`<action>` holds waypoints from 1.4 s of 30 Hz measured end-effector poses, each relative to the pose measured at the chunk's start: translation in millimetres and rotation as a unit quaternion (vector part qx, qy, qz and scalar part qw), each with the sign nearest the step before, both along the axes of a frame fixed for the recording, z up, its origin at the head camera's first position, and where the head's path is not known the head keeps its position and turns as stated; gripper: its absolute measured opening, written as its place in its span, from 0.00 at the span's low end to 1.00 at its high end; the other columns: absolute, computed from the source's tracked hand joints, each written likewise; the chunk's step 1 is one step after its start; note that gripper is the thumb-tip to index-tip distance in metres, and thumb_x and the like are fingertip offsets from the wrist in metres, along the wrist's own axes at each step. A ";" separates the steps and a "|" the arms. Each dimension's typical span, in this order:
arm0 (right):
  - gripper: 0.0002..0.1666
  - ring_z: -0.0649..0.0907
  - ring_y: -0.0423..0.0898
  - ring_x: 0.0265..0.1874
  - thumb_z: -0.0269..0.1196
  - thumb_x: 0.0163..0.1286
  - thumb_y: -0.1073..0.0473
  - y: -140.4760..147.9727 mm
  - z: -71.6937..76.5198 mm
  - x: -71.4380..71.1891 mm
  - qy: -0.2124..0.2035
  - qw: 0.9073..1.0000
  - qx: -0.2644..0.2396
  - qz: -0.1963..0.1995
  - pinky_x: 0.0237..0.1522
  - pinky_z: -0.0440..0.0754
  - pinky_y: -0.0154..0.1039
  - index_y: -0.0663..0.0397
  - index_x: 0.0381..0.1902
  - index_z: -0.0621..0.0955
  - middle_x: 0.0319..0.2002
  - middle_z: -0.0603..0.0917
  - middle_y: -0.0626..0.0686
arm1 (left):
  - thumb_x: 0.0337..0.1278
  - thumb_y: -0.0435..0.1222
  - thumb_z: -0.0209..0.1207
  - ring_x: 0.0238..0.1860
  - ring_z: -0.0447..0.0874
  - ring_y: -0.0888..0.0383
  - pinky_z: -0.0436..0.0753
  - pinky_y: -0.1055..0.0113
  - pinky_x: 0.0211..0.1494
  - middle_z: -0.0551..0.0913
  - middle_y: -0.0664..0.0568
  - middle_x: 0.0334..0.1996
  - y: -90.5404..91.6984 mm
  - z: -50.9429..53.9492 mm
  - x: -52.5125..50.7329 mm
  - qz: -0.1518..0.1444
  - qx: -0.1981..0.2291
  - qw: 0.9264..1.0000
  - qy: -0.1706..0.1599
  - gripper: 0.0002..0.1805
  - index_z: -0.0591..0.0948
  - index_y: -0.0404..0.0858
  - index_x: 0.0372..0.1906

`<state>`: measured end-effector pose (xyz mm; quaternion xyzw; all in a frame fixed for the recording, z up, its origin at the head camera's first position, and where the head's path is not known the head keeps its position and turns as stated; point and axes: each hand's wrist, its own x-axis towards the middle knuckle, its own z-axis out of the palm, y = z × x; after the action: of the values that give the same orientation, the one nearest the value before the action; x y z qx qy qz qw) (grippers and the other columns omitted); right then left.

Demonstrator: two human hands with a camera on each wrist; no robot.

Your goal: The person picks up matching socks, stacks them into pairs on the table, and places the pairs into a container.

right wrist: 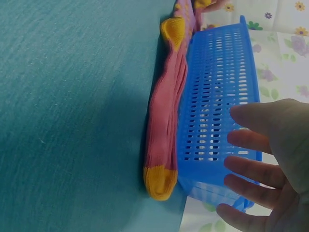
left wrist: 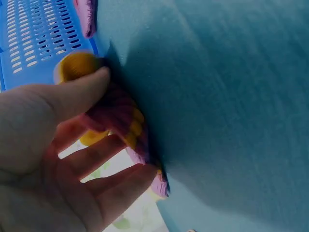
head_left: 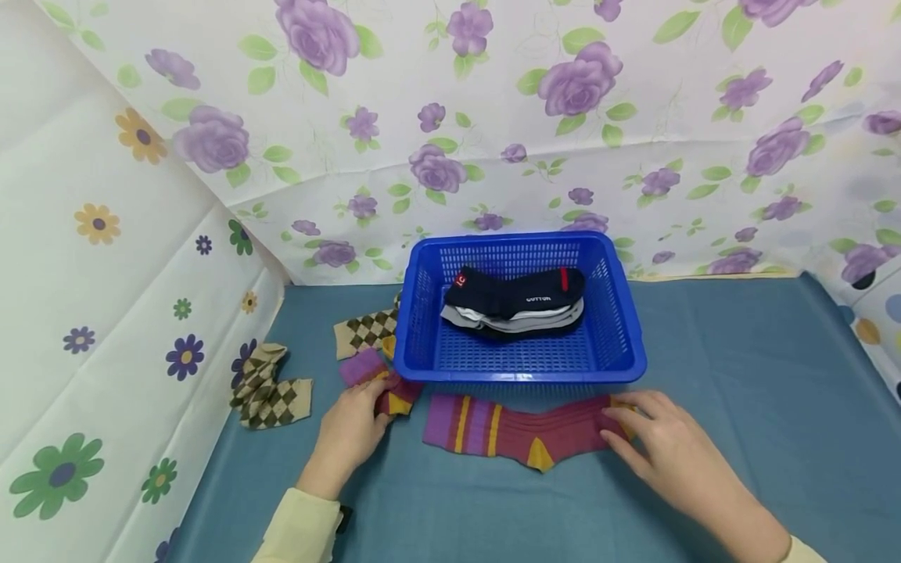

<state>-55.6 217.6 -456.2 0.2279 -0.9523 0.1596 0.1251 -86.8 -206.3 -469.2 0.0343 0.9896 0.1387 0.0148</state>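
Observation:
A purple, maroon and yellow striped sock (head_left: 486, 426) lies stretched flat before the blue basket. Above its yellow toe (right wrist: 160, 182) hovers my right hand (head_left: 665, 446), fingers spread and apart from the sock in the right wrist view. Left of it, a matching sock (head_left: 362, 367) lies crumpled against the basket's front left corner. My left hand (head_left: 355, 426) holds this crumpled sock (left wrist: 116, 113) between thumb and fingers; its folds are partly covered by the hand. Inside the basket rests a stack of folded socks (head_left: 517, 301), with a dark pair on top.
The blue plastic basket (head_left: 521, 376) stands at the back middle, near the flowered wall covering (head_left: 380, 133). One checkered sock (head_left: 271, 391) lies bunched at far left. Another checkered sock (head_left: 366, 332) is partly hidden by the basket. Blue-green cloth (head_left: 711, 352) covers the table.

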 end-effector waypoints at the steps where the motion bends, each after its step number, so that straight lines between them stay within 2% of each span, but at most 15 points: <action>1: 0.16 0.78 0.46 0.47 0.69 0.54 0.47 -0.4 0.4 0.1 0.000 1.000 0.000 0.002 0.46 0.80 0.49 0.47 0.39 0.86 0.44 0.82 0.50 | 0.49 0.36 0.66 0.43 0.82 0.49 0.81 0.51 0.41 0.83 0.47 0.46 -0.4 0.9 0.3 0.011 0.001 1.000 0.007 0.22 0.78 0.45 0.53; 4: 0.15 0.79 0.44 0.46 0.70 0.54 0.48 -1.1 2.1 0.3 0.002 1.000 0.000 0.008 0.45 0.80 0.48 0.46 0.39 0.86 0.43 0.83 0.49 | 0.50 0.34 0.64 0.35 0.83 0.50 0.80 0.54 0.34 0.85 0.47 0.37 -2.0 5.9 1.2 0.038 0.016 0.999 0.024 0.15 0.79 0.44 0.45; 8: 0.15 0.79 0.43 0.45 0.69 0.54 0.48 -1.8 4.9 0.2 0.005 1.000 0.001 0.017 0.44 0.81 0.46 0.46 0.38 0.86 0.43 0.83 0.48 | 0.49 0.28 0.61 0.35 0.82 0.50 0.80 0.55 0.35 0.83 0.46 0.34 -2.0 19.9 3.1 0.053 0.044 0.996 0.065 0.11 0.78 0.41 0.39; 11: 0.15 0.79 0.42 0.44 0.69 0.53 0.48 -2.6 7.9 -0.3 0.008 1.000 0.000 0.025 0.44 0.81 0.45 0.46 0.39 0.85 0.42 0.83 0.47 | 0.50 0.28 0.59 0.37 0.81 0.49 0.80 0.54 0.39 0.81 0.45 0.36 -0.8 33.7 3.7 0.057 0.059 0.991 0.102 0.12 0.77 0.39 0.41; 14: 0.15 0.79 0.41 0.44 0.69 0.54 0.49 -4.2 11.1 -0.6 0.015 0.999 -0.005 0.035 0.44 0.82 0.44 0.45 0.39 0.85 0.41 0.83 0.45 | 0.52 0.29 0.58 0.38 0.80 0.50 0.80 0.54 0.41 0.80 0.44 0.40 1.0 49.1 3.8 0.070 0.078 0.984 0.142 0.13 0.77 0.39 0.45; 18: 0.13 0.79 0.39 0.43 0.69 0.54 0.51 -7.3 16.4 -1.3 0.038 0.998 -0.024 0.050 0.42 0.82 0.41 0.44 0.38 0.85 0.40 0.83 0.42 | 0.57 0.34 0.57 0.35 0.77 0.53 0.79 0.56 0.39 0.79 0.47 0.39 6.3 70.9 5.5 0.089 0.108 0.969 0.201 0.10 0.77 0.40 0.45; 21: 0.13 0.79 0.39 0.43 0.67 0.56 0.51 -10.2 22.8 -3.3 0.073 0.994 -0.047 0.065 0.42 0.81 0.40 0.45 0.40 0.85 0.40 0.83 0.44 | 0.57 0.34 0.56 0.35 0.75 0.56 0.77 0.59 0.38 0.78 0.50 0.39 16.4 87.0 9.2 0.077 0.143 0.957 0.239 0.10 0.78 0.42 0.44; 24: 0.15 0.80 0.42 0.45 0.64 0.60 0.49 -14.9 32.9 -6.0 0.105 0.989 -0.069 0.077 0.44 0.80 0.41 0.46 0.44 0.84 0.43 0.83 0.47 | 0.55 0.31 0.56 0.40 0.76 0.60 0.77 0.62 0.41 0.78 0.53 0.43 32.0 101.3 13.2 0.031 0.189 0.947 0.260 0.13 0.79 0.45 0.46; 29: 0.22 0.79 0.44 0.50 0.62 0.63 0.46 -29.9 55.4 -10.9 0.116 0.985 -0.093 0.088 0.51 0.76 0.37 0.45 0.53 0.80 0.50 0.81 0.49 | 0.55 0.28 0.56 0.44 0.75 0.64 0.78 0.66 0.45 0.78 0.56 0.46 62.5 117.4 17.9 -0.052 0.253 0.932 0.255 0.17 0.80 0.46 0.48; 32: 0.29 0.78 0.42 0.52 0.67 0.58 0.46 -42.1 68.4 -13.0 0.105 0.984 -0.105 0.099 0.56 0.73 0.30 0.43 0.58 0.77 0.54 0.80 0.46 | 0.55 0.29 0.57 0.45 0.75 0.64 0.79 0.65 0.47 0.78 0.58 0.46 80.6 121.6 18.0 -0.086 0.294 0.924 0.229 0.16 0.79 0.47 0.48; 37: 0.43 0.77 0.37 0.54 0.70 0.51 0.42 -61.8 85.6 -14.5 0.068 0.984 -0.109 0.120 0.52 0.78 0.35 0.40 0.65 0.69 0.56 0.77 0.42 | 0.56 0.31 0.57 0.45 0.76 0.66 0.79 0.67 0.47 0.78 0.62 0.46 113.3 124.4 16.7 -0.136 0.353 0.909 0.173 0.15 0.79 0.50 0.48; 39: 0.45 0.77 0.36 0.52 0.69 0.52 0.40 -67.9 90.5 -16.1 0.057 0.984 -0.111 0.131 0.47 0.80 0.36 0.40 0.67 0.66 0.55 0.77 0.42 | 0.56 0.31 0.57 0.45 0.76 0.67 0.80 0.69 0.46 0.78 0.63 0.46 125.5 125.0 16.6 -0.157 0.366 0.904 0.154 0.16 0.78 0.51 0.49; 42: 0.43 0.78 0.36 0.49 0.69 0.55 0.44 -72.8 95.3 -20.4 0.052 0.980 -0.124 0.147 0.43 0.81 0.35 0.43 0.67 0.66 0.53 0.78 0.43 | 0.56 0.31 0.57 0.44 0.76 0.68 0.80 0.71 0.43 0.77 0.64 0.47 139.5 126.5 16.0 -0.182 0.382 0.897 0.127 0.18 0.77 0.51 0.50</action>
<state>-76.0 144.8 -360.9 0.3563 -0.8735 0.2809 0.1764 -70.8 -66.8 -342.8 0.2337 0.8308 0.4951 -0.1002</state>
